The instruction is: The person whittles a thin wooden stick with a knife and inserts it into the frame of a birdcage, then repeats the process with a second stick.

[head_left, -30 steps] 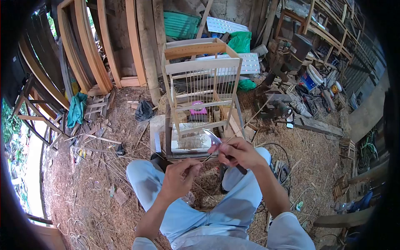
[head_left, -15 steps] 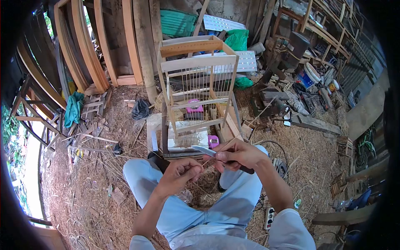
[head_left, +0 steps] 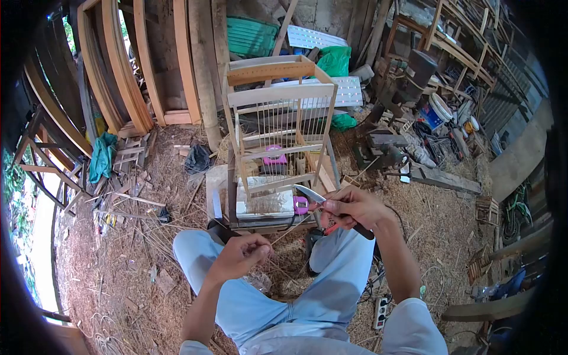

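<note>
A knife (head_left: pixel 309 193) with a dark handle is in my right hand (head_left: pixel 349 210), its blade pointing up and left. My left hand (head_left: pixel 245 255) is closed over my left thigh, with a thin wooden stick (head_left: pixel 291 229) running from its fingers up toward my right hand. Beyond both hands stands a wooden frame (head_left: pixel 281 93) with thin upright rods, on a low wooden base. Inside the frame is a pink object (head_left: pixel 274 155), and a second pink object (head_left: pixel 301 205) lies at the base's near edge, just left of my right hand.
A metal blade (head_left: pixel 217 205) stands near my left knee. Wood shavings and sticks cover the ground. A power strip (head_left: pixel 381 313) lies right of my legs. Curved wooden frames (head_left: pixel 121 71) lean at the left; a bucket (head_left: pixel 441 107) and scrap wood fill the right.
My hands have moved apart, the left one down and left, the right one with the knife slightly right. More of the stick shows between them.
</note>
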A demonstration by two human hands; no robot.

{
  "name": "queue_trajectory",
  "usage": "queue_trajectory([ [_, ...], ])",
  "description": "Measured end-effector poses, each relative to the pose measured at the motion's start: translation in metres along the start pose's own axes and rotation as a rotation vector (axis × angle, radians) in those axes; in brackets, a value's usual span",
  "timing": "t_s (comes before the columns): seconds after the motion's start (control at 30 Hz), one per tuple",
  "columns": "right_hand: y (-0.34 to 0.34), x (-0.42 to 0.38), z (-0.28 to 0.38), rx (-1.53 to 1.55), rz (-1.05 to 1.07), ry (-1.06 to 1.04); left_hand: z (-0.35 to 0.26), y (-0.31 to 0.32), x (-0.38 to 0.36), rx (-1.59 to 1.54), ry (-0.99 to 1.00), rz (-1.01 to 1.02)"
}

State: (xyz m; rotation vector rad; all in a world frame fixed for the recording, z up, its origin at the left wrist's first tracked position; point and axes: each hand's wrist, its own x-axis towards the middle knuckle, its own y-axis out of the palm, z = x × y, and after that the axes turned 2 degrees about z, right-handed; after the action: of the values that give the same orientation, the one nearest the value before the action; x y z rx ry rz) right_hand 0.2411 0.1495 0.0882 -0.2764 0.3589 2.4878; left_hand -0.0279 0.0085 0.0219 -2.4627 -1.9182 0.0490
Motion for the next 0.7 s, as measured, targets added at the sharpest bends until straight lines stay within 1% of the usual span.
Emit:
queue_trajectory([
  [0.03,0.002,0.002,0.000,-0.009,0.003,-0.017,-0.002,0.000,0.002,0.206,0.067,-0.020],
  [0.07,0.005,0.004,-0.001,-0.017,0.007,-0.033,-0.006,0.004,0.003,0.208,0.065,-0.025],
  [0.13,0.016,0.006,0.000,-0.030,-0.002,-0.073,-0.029,0.018,0.012,0.384,0.123,-0.181],
  [0.17,0.021,0.008,-0.001,-0.042,-0.016,-0.108,-0.034,0.022,0.016,0.385,0.121,-0.187],
  [0.2,0.026,0.010,-0.004,-0.043,-0.013,-0.106,-0.037,0.024,0.020,0.391,0.075,-0.204],
  [0.23,0.031,0.012,-0.006,-0.016,0.030,-0.097,-0.039,0.026,0.022,0.397,0.032,-0.217],
  [0.27,0.035,0.014,-0.008,0.010,0.069,-0.089,-0.038,0.028,0.024,0.395,0.036,-0.212],
  [0.3,0.039,0.016,-0.010,0.010,0.059,-0.090,-0.034,0.030,0.026,0.447,0.157,-0.261],
  [0.33,0.044,0.020,-0.014,0.023,0.106,-0.108,-0.031,0.031,0.028,0.499,0.279,-0.307],
  [0.37,0.046,0.022,-0.018,0.037,0.156,-0.124,-0.028,0.032,0.028,0.498,0.279,-0.298],
  [0.43,0.034,0.021,-0.018,0.079,0.164,-0.099,-0.022,0.030,0.023,0.414,0.212,-0.255],
  [0.47,0.027,0.017,-0.012,0.092,0.096,-0.054,-0.018,0.025,0.020,0.415,0.204,-0.257],
  [0.5,0.023,0.012,-0.006,0.103,0.028,-0.007,-0.013,0.021,0.016,0.297,0.158,-0.219],
  [0.53,0.024,0.008,0.001,0.029,-0.027,-0.015,-0.011,0.018,0.014,0.180,0.115,-0.181],
  [0.63,0.026,0.012,-0.005,-0.053,-0.035,0.008,-0.011,0.017,0.015,0.185,0.086,-0.170],
  [0.7,0.035,0.012,-0.005,-0.021,-0.044,-0.020,-0.012,0.024,0.020,0.161,0.074,-0.193],
])
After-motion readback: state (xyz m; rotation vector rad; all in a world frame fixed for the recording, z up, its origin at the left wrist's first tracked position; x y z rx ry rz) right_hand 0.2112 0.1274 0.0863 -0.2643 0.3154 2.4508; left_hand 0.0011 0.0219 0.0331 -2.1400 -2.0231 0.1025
